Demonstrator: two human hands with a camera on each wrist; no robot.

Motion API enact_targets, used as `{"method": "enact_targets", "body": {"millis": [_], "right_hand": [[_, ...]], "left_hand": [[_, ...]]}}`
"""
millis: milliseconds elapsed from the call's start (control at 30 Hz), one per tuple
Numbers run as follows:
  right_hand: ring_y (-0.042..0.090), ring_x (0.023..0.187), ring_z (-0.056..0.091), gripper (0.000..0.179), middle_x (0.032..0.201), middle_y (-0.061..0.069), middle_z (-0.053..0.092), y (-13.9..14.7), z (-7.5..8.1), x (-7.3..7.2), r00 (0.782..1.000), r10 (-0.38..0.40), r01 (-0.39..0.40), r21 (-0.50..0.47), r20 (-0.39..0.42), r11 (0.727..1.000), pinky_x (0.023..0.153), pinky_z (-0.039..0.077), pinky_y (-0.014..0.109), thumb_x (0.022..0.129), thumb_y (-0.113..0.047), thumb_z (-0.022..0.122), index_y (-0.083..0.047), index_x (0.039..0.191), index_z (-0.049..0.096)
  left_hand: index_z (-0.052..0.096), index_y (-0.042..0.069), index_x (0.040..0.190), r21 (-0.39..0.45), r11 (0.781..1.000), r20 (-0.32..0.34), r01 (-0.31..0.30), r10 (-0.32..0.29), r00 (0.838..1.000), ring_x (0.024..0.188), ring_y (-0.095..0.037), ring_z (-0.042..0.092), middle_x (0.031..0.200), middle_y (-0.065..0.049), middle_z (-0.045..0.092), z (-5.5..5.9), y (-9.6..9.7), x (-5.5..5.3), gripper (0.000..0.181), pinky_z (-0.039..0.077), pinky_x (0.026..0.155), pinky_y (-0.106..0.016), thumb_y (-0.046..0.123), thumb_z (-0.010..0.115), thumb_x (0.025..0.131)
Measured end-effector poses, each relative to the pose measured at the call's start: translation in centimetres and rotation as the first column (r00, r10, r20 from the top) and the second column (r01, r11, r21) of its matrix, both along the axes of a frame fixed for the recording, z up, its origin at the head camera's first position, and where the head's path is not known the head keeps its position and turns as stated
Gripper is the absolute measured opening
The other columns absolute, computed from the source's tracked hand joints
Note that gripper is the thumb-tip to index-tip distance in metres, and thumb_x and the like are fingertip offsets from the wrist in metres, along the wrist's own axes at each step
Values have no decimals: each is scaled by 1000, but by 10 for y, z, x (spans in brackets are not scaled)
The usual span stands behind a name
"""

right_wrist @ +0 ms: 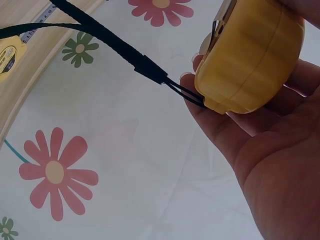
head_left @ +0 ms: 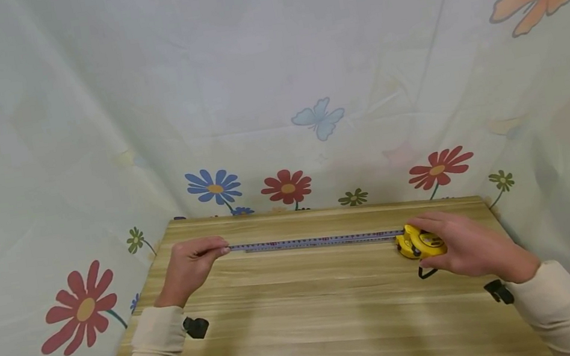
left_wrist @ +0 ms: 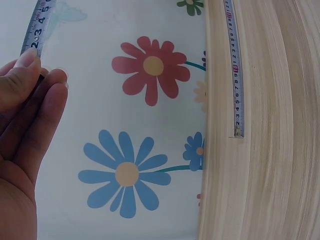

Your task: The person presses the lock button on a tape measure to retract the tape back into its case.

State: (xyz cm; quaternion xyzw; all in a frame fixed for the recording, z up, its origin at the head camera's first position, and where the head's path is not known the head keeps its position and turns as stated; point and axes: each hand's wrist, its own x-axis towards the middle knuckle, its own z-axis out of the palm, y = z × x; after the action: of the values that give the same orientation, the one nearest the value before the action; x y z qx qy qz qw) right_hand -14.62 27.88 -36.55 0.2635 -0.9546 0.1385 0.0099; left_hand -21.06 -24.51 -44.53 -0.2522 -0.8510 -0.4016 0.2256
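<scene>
- Tape measure [right_wrist: 250,55]: it is held by the two hands over the wooden table [head_left: 294,322], its yellow case at the right and its blade [left_wrist: 39,25] drawn out to the left.
- The right hand [head_left: 469,246] grips the case, fingers on one side and thumb on the other; a black strap [right_wrist: 120,47] trails from it.
- The left hand [head_left: 196,266] pinches the blade by its low numbers, thumb on the printed face.
- The case is probably the heavy part, hard and rounded, and should sit well in a full palm; its smooth sides could slip in a loose grip.
- The blade looks thin, light and springy: likely stiff along its length, yet apt to buckle if bent or squeezed sideways.
- Best hold for the blade is flat between thumb and finger near the tip, clear of the thin edges.
- A second tape measure [right_wrist: 9,57] lies on the table, its own blade [left_wrist: 235,75] laid out flat.
- From the head view the two blades look almost side by side, so the gap in height between them is hard to judge.
</scene>
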Motion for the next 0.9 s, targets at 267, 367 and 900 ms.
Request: {"method": "enact_targets", "body": {"millis": [267,367,900], "right_hand": [[25,109,67,70,135,16,67,-3,-1,0,1000,23,-23,-2,-22,1000,88,60,45,82,-30,90,-3,141,62],[25,108,67,70,134,16,67,-3,-1,0,1000,21,-22,-5,-16,1000,88,60,45,82,-30,90,-3,141,62],[25,108,67,72,136,17,66,-6,0,0,1000,16,-16,4,-15,1000,88,61,45,83,-31,89,-3,142,60]], "left_hand": [[85,10,97,8,1000,-16,13,-12,1000,86,-27,79,95,-8,82,-2,0,-1,15,55,79,-7,-1,80,88],[85,10,97,14,1000,-19,19,-19,1000,86,-27,79,95,-9,82,-3,0,-1,15,55,79,-7,0,80,88],[85,11,96,23,999,-40,33,-32,999,85,-26,79,93,-7,82,-6,0,-4,16,55,80,-6,-1,81,87]]}}
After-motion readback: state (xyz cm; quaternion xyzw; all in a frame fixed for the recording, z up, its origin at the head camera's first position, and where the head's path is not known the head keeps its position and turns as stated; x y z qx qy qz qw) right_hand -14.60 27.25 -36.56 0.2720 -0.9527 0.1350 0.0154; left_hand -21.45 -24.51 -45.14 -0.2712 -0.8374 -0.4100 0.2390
